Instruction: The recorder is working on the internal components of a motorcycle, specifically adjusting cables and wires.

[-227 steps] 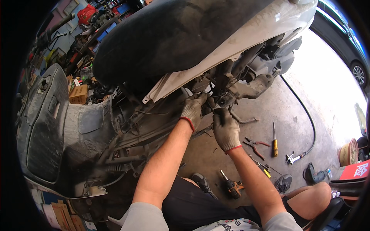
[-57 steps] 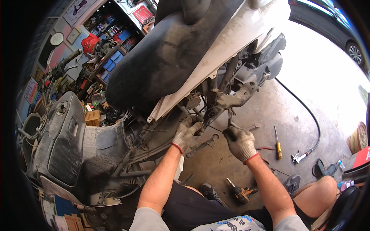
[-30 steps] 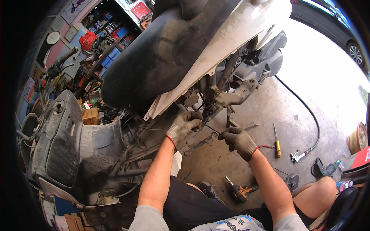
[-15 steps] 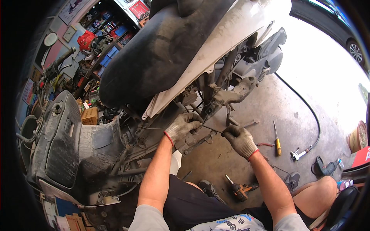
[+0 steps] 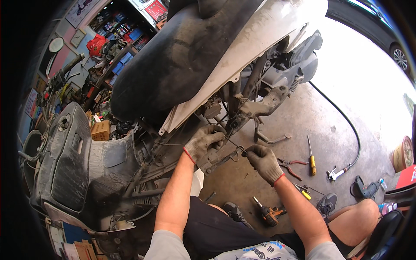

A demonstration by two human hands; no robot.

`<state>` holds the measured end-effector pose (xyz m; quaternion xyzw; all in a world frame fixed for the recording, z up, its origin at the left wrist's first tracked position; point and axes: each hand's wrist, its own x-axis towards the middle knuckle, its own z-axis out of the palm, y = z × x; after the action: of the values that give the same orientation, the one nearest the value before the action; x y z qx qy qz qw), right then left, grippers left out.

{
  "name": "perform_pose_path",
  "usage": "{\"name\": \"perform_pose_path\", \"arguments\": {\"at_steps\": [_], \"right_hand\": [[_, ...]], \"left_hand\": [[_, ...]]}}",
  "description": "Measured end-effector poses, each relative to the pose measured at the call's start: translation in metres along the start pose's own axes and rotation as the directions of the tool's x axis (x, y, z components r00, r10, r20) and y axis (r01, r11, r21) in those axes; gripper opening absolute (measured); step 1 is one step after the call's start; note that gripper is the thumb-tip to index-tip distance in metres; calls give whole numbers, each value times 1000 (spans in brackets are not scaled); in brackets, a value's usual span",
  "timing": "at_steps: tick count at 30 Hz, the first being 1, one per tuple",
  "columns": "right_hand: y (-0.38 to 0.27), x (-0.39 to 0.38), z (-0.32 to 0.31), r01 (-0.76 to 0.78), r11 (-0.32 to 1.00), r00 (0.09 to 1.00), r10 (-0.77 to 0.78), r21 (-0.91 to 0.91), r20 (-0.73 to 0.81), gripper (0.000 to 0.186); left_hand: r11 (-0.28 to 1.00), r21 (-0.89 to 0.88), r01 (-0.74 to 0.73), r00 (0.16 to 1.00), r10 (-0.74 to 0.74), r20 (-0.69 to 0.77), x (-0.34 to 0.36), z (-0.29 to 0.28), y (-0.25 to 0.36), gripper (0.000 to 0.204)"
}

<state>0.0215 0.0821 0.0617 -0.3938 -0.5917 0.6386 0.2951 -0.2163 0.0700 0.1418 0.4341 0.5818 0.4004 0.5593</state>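
A thin dark cable point(image 5: 232, 142) runs between my two hands beneath the raised rear body of a scooter. My left hand point(image 5: 205, 142), in a dirty knit glove with a red cuff, is closed on the cable's upper end, beside the dusty frame. My right hand point(image 5: 263, 162), gloved the same way, pinches the other end, where the cable bends into a small loop. Above the hands are the scooter's black seat point(image 5: 173, 65) and white side panel point(image 5: 225, 76). A greasy metal bracket point(image 5: 268, 102) lies just beyond my left hand.
On the concrete floor to the right lie red-handled pliers point(image 5: 294, 163), a yellow screwdriver point(image 5: 313, 164), an air blow gun point(image 5: 337, 174) on a black hose, and a dark power tool point(image 5: 368, 189). An orange cordless driver point(image 5: 269, 216) lies near my foot. Cluttered shelves stand at the back left.
My right hand has moved left and slightly down, closer to my left hand, and the cable now loops at its fingers. More of the pliers and a yellow-handled tool show beside it.
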Motion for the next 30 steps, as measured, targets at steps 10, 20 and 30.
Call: {"name": "perform_pose_path", "arguments": {"at_steps": [10,20,30], "right_hand": [[-24,12,12,232,887,905,-347,-400,-246,25],[-36,31,21,82,908,922,-226,-411,-315,29],[-37,37,18,71,910,923,-215,-409,-318,30]], "left_hand": [[828,-551,-108,981,-2,-196,29,22,-21,11],[809,-583,-80,936,-139,-322,62,31,-19,14],[772,-621,-133,945,-90,-314,72,27,-25,10]]}}
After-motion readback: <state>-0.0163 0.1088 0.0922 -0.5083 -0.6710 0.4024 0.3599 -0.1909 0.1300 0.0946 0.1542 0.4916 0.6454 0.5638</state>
